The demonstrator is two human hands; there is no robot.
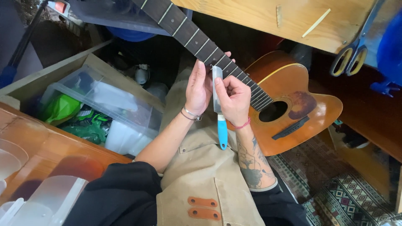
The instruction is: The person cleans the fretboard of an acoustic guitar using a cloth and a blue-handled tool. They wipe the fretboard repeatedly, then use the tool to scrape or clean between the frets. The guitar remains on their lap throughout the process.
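An acoustic guitar (293,111) with an orange-brown body lies across my lap, its dark fretted neck (192,35) running up to the left. My left hand (197,88) wraps around the neck near the body, thumb on the fretboard edge. My right hand (233,98) grips a flat metal file with a blue handle (222,133). The file's blade stands upright against the side of the fretboard, between my two hands. The blue handle hangs down below my right wrist.
A clear plastic bin (106,109) holding green bags and white items stands left of my knees. A wooden bench (293,16) with yellow-handled scissors (349,58) lies above. Clear plastic containers (46,201) rest on an orange surface at lower left. A patterned rug (343,196) covers the floor at right.
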